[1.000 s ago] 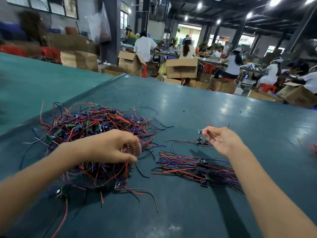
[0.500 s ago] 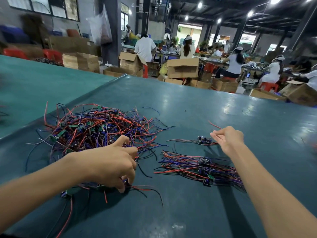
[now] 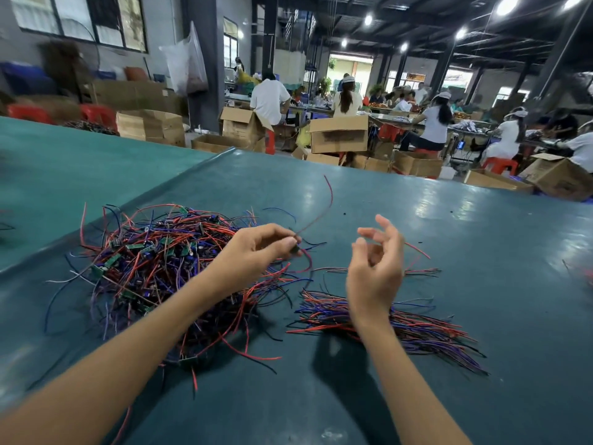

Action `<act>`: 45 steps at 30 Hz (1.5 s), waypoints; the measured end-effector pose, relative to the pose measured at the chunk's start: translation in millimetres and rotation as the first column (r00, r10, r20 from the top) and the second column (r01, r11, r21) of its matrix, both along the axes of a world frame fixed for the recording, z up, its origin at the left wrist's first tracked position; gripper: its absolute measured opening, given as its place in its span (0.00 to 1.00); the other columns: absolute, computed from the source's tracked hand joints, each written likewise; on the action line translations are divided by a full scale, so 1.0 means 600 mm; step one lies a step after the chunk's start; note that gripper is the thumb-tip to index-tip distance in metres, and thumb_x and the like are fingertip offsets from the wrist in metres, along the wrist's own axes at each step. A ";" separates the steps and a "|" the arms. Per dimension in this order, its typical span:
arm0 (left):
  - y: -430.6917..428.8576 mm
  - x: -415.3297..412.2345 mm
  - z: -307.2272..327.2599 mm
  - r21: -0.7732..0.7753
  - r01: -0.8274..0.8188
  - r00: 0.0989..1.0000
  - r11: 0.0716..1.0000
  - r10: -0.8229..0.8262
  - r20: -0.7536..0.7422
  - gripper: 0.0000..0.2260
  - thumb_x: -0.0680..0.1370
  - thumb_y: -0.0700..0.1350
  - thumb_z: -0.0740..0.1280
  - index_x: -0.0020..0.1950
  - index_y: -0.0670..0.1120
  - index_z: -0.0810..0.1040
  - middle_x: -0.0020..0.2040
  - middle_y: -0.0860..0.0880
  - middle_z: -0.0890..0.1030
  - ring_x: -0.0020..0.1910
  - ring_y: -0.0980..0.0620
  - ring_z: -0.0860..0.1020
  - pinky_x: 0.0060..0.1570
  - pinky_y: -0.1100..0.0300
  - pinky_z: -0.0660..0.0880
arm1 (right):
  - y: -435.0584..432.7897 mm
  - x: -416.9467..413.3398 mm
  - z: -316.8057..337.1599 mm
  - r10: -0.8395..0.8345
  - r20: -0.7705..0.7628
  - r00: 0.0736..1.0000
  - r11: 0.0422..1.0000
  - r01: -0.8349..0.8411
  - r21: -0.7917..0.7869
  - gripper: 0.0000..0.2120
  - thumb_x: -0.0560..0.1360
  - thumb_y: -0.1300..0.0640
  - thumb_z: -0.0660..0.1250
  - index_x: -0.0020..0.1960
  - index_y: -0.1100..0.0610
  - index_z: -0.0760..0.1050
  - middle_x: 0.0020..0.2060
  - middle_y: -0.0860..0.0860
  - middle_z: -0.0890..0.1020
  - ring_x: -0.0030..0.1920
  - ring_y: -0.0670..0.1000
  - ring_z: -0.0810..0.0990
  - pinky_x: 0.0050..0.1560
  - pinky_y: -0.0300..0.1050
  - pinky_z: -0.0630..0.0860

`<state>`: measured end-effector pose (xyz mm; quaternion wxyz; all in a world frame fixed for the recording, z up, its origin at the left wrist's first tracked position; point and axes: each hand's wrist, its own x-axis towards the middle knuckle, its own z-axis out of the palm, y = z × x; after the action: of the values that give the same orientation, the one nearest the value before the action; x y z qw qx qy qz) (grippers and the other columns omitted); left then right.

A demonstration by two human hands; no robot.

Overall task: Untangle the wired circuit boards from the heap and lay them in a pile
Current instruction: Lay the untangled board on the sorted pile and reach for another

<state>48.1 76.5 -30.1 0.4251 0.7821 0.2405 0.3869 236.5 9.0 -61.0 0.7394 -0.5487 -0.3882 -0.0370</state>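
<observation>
The left hand (image 3: 251,255), half a second ago low on the near edge of the heap (image 3: 154,268), is now hovering raised at the centre of the frame. Its grip is pinching a small wired circuit board (image 3: 294,248) between thumb and fingertips, just right of the heap and above the surface (image 3: 417,213). A red wire (image 3: 329,200) is trailing upward from the pinch. The right hand (image 3: 374,274), earlier curled beside a lone board at the far edge of the pile (image 3: 423,332), is now lifting above that pile, its grip spread loosely and holding nothing. The pile is lying at lower right, the heap at centre left. A cardboard box (image 3: 338,136) at upper centre is showing dark print, too blurred to read.
</observation>
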 end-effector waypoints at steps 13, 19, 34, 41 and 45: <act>-0.007 0.057 -0.118 -0.486 0.167 0.856 0.858 0.119 0.504 0.06 0.77 0.43 0.70 0.53 0.48 0.77 0.49 0.50 0.85 0.47 0.53 0.82 0.42 0.56 0.68 | -0.026 -0.062 -0.091 0.275 0.116 0.955 0.944 -0.244 -0.223 0.09 0.79 0.55 0.69 0.53 0.57 0.84 0.45 0.46 0.86 0.46 0.44 0.83 0.49 0.43 0.79; -0.011 0.050 -0.130 -0.301 0.134 0.904 0.944 0.008 0.427 0.07 0.79 0.49 0.69 0.55 0.47 0.78 0.62 0.45 0.83 0.55 0.51 0.81 0.43 0.64 0.75 | -0.026 -0.058 -0.069 0.456 -0.432 0.778 0.858 -0.514 -0.019 0.07 0.78 0.53 0.72 0.45 0.55 0.86 0.31 0.51 0.78 0.29 0.47 0.72 0.28 0.36 0.69; -0.023 0.053 -0.132 -0.420 0.113 0.885 0.900 0.101 0.455 0.12 0.76 0.47 0.71 0.59 0.48 0.80 0.53 0.42 0.85 0.47 0.49 0.83 0.41 0.62 0.77 | 0.015 0.052 0.034 0.357 -0.609 0.708 0.912 -0.404 0.064 0.04 0.78 0.65 0.70 0.43 0.61 0.81 0.34 0.54 0.83 0.32 0.48 0.82 0.31 0.39 0.77; -0.020 0.049 -0.130 -0.506 0.156 0.877 0.849 0.116 0.466 0.07 0.81 0.39 0.67 0.57 0.44 0.81 0.48 0.40 0.85 0.44 0.49 0.82 0.41 0.61 0.77 | 0.065 0.219 0.018 -0.003 -0.814 0.581 0.838 -0.443 -0.319 0.07 0.82 0.69 0.60 0.47 0.65 0.73 0.36 0.58 0.75 0.26 0.49 0.77 0.21 0.35 0.71; -0.008 0.043 -0.103 -0.494 -0.004 0.923 0.870 0.193 0.332 0.08 0.82 0.35 0.63 0.57 0.42 0.81 0.46 0.43 0.86 0.44 0.49 0.83 0.41 0.60 0.79 | 0.062 0.235 0.004 -0.057 -0.831 0.553 0.777 -0.499 -0.385 0.16 0.83 0.67 0.57 0.70 0.69 0.66 0.44 0.61 0.74 0.38 0.54 0.75 0.31 0.38 0.77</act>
<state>73.9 71.8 -92.1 0.6239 0.5498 0.2851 0.4766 377.7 46.1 -58.7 0.6239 -0.6448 -0.0698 0.4361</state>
